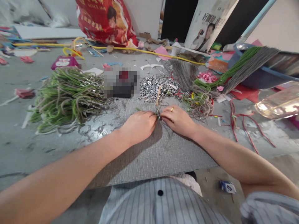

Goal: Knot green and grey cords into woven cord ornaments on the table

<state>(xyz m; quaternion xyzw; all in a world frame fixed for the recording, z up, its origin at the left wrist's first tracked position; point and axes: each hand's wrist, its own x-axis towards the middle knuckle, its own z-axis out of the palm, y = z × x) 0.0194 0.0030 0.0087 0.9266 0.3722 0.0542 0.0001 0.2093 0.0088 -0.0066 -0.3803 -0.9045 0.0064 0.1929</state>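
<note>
My left hand [141, 126] rests low over the grey work surface, fingers closed. A short end of green cord [138, 109] pokes out behind its knuckles, and more green shows at its fingertips. Facing it, my right hand [178, 121], with a ring on one finger, has its fingers pinched together; what they grip is hidden. Small shiny metal parts [158, 116] sit in the narrow gap between both sets of fingertips. Just beyond stands a thin tan stick [158, 95] with a looped top. Behind it lies a pile of small metal rings or nuts [151, 85].
To the left is a heap of green and grey cords with metal chains [70, 96]. Loose cords [201, 104] lie on the right, near red strings [244, 116] and a clear bottle [277, 104]. Long cord bundles hang over a blue basin [263, 73]. A red bag [105, 21] stands behind.
</note>
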